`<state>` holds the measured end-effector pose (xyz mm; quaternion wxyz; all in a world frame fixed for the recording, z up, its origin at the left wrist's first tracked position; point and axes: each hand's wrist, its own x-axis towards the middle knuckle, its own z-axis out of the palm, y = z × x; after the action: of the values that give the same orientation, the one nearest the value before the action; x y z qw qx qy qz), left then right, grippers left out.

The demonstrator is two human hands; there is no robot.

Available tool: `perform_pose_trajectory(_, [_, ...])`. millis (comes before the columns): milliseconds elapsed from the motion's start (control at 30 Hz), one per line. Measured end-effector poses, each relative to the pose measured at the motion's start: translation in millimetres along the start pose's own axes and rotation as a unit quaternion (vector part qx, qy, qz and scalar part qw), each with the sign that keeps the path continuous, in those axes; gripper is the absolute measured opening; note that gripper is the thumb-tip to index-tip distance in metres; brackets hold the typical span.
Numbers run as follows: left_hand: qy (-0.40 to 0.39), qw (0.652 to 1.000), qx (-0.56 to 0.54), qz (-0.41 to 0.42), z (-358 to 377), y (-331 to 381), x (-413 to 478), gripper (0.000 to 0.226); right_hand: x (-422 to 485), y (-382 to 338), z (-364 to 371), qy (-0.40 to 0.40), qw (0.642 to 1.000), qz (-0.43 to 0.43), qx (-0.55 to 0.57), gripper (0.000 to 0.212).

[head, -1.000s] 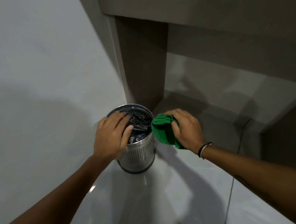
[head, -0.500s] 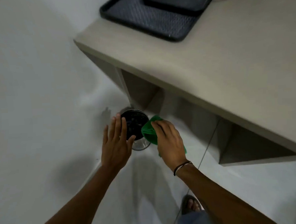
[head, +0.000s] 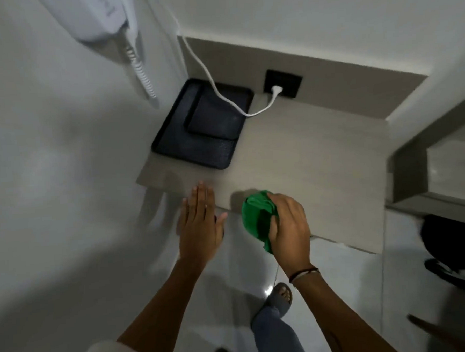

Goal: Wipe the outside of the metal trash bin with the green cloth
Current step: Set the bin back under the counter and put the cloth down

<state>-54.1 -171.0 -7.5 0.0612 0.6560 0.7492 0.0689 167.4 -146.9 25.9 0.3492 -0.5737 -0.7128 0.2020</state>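
Person has stood; bin now hidden, likely wiping over; left hand (head: 199,226) splayed empty; right hand (head: 288,226), at 3 o'clock, grips cloth (head: 256,215).

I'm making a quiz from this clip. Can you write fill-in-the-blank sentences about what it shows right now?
1. The right hand holds a bunched ____ cloth.
2. The left hand is open and holds ____.
3. The tray on the counter is ____ in colour.
4. A white cable is plugged into a dark ____.

Missing words: green; nothing; black; socket

Beige counter (head: 305,156) against white wall (head: 48,131), above glossy tiled floor (head: 96,263).
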Motion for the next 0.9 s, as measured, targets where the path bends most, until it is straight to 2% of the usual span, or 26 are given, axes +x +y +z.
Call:
perform_pose_trajectory(133, [-0.026, 0.998, -0.013, 0.048, -6.6, 50.3, 28.4, 0.074, 26.5, 14.4, -33.0, 0.049, 0.997, 0.047, -0.021, 0.052])
perform_pose_trajectory(300, [-0.060, 0.994, -0.003, 0.094, 14.4, 77.9, 62.6, 0.077, 57.1, 44.0, -15.1, 0.043, 0.994, 0.075, -0.074, 0.056])
perform_pose_trajectory(467, [-0.081, 0.989, 0.012, 0.125, 42.3, 76.2, 94.4, 0.078, 73.5, 82.0, 29.3, -0.040, 0.973, 0.142, -0.179, 0.063])
perform_pose_trajectory(533, [-0.096, 0.988, 0.020, 0.123, 55.9, 67.7, 106.8, 0.080, 73.1, 98.0, 44.2, -0.085, 0.959, 0.140, -0.232, 0.084])
perform_pose_trajectory(600, [-0.110, 0.985, 0.035, 0.128, 70.4, 57.0, 118.2, 0.082, 73.2, 112.0, 56.3, -0.097, 0.947, 0.124, -0.280, 0.093])
perform_pose_trajectory(733, [-0.110, 0.978, 0.050, 0.169, 91.8, 42.4, 124.9, 0.079, 72.9, 120.4, 69.8, -0.078, 0.942, 0.120, -0.303, 0.084])
perform_pose_trajectory(900, [-0.106, 0.978, 0.046, 0.171, 99.9, 41.9, 125.3, 0.079, 73.4, 122.5, 74.8, -0.082, 0.935, 0.128, -0.319, 0.080])
